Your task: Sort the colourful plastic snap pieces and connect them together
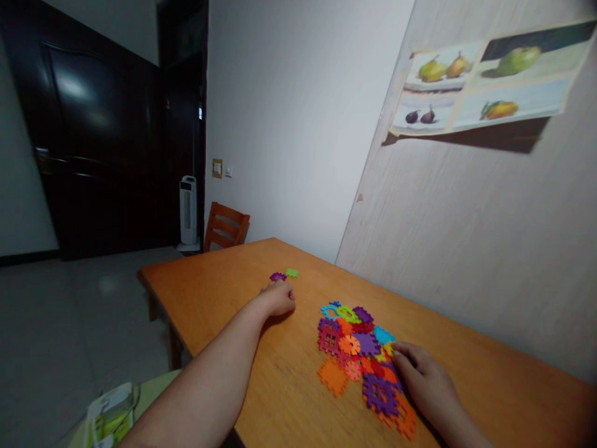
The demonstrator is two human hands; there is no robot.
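My left hand [278, 298] reaches far over the table, its fingers curled and mostly hidden. A sliver of red shows under it; what it holds, if anything, I cannot make out. Just beyond it lie a purple toothed building piece [278, 276] and a light green toothed piece [292, 273]. A pile of flat plastic interlocking pieces [366, 343] lies between my hands. At its right edge my right hand [424, 376] has thumb and fingers closed on a yellow interlocking piece [386, 353]. Nearer me are an orange square piece [333, 376] and a purple square piece with cutouts [380, 394].
The wooden table [209, 286] runs along the wall on the right. A wooden chair [227, 226] stands at its far end. A light green seat [153, 393] with a clear package [112, 414] on it is at lower left. A white tower appliance [188, 210] stands by the dark door [102, 137].
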